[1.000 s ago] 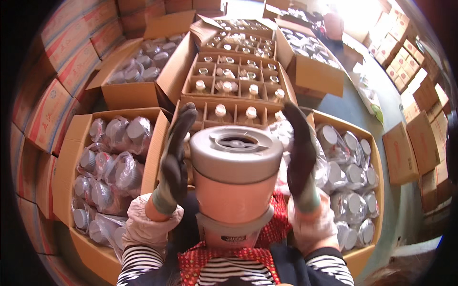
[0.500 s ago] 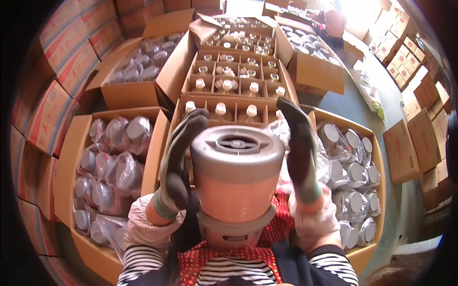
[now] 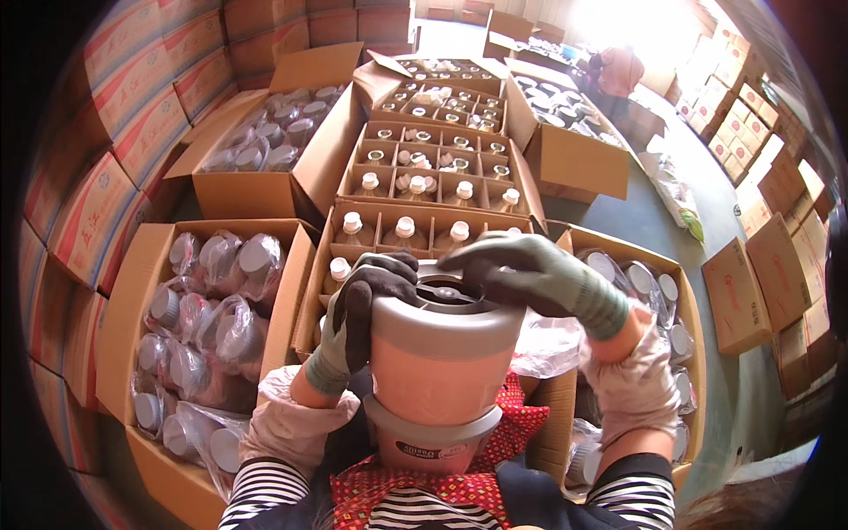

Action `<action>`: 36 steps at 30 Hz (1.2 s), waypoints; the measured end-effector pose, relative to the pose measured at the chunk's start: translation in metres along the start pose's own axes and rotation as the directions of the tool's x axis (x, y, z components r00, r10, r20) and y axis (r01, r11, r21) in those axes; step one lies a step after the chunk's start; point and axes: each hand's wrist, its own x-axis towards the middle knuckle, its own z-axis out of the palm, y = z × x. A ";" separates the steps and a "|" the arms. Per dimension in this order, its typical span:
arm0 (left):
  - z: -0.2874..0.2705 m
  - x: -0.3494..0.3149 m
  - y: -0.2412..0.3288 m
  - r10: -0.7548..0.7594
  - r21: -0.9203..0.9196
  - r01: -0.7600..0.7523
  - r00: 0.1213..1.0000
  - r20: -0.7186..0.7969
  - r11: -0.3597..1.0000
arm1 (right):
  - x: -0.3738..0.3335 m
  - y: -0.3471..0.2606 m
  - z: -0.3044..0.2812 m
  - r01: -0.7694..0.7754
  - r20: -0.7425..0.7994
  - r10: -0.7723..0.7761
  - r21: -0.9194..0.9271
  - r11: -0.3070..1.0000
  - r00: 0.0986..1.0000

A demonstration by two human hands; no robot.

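A pink round container (image 3: 442,358) with a wide grey top stands upright close in front of me. Its top has a round recess crossed by a grey bar. My left hand (image 3: 358,305), in a grey-green glove with dark palm and fingers, curls over the left side of the rim. Above the right side of that top is my right hand (image 3: 530,276), gloved alike, its fingers stretched leftward across the recess and slightly blurred. Whether its fingertips touch the top I cannot tell. Just beyond stands a divided carton (image 3: 433,215) of white-capped bottles (image 3: 405,231).
Open cartons of grey-lidded jars in clear plastic flank me, one left (image 3: 119,353) and one right (image 3: 700,389). More bottle cartons (image 3: 530,190) continue ahead. Stacked boxes (image 3: 115,199) line the left wall. Another person (image 3: 618,72) is at the far right.
Both hands have come in from the container's sides to its top. The left now curls over the rim, and the right reaches across the recess. The view has shifted slightly.
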 end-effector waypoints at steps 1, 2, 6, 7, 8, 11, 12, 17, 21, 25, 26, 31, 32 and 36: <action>0.003 0.002 0.004 0.020 -0.004 -0.020 1.000 0.016 1.000 | 0.005 0.003 -0.014 0.161 0.173 -0.113 -0.299 0.940 0.978; 0.002 -0.001 0.005 0.054 -0.019 -0.054 0.998 0.027 0.998 | 0.017 -0.014 -0.020 0.069 0.323 -0.010 -0.171 0.983 0.947; 0.011 0.002 0.029 0.086 -0.003 -0.086 0.990 0.109 0.996 | 0.028 -0.056 -0.027 -0.013 0.418 0.136 -0.285 0.958 0.898; 0.012 0.000 0.029 0.094 -0.038 -0.090 0.990 0.108 0.995 | 0.028 -0.059 -0.023 0.038 0.365 0.101 -0.355 0.934 0.926; 0.015 -0.003 0.046 0.060 0.085 -0.068 0.993 0.100 0.994 | 0.030 -0.064 -0.014 0.116 0.330 0.030 -0.415 0.903 0.943; 0.023 -0.007 0.054 0.118 0.145 -0.127 0.991 0.068 0.981 | 0.024 -0.099 0.006 -0.057 0.226 0.330 -0.743 0.667 0.916; 0.026 -0.007 0.058 0.101 0.166 -0.113 0.992 0.081 0.980 | 0.026 -0.110 0.018 -0.135 0.173 0.440 -0.800 0.585 0.881; 0.043 -0.007 0.070 0.096 0.311 -0.110 0.993 0.062 0.944 | 0.033 -0.115 0.022 -0.331 0.075 0.650 -0.813 0.479 0.757; 0.027 -0.009 0.070 0.109 0.274 -0.123 0.992 0.065 0.954 | 0.024 -0.130 0.015 -0.178 0.113 0.458 -0.819 0.545 0.882; 0.016 -0.016 0.078 0.049 0.297 -0.062 0.998 0.051 0.953 | 0.024 -0.095 0.001 0.117 0.384 0.084 -0.471 0.874 0.919; 0.011 -0.015 0.075 0.068 0.293 -0.087 0.995 0.077 0.952 | 0.032 -0.091 -0.001 0.119 0.452 0.134 -0.488 0.865 0.882; 0.010 -0.015 0.066 0.076 0.224 -0.085 0.996 0.046 0.971 | 0.058 -0.087 -0.006 0.064 0.524 0.327 -0.596 0.800 0.786; 0.010 -0.013 0.062 0.084 0.212 -0.092 0.995 0.045 0.973 | 0.062 -0.088 -0.005 0.025 0.507 0.400 -0.642 0.766 0.764; 0.011 -0.011 0.055 -0.047 0.202 0.056 0.998 -0.051 0.978 | 0.058 -0.085 0.013 -0.051 0.337 0.407 -0.714 0.698 0.849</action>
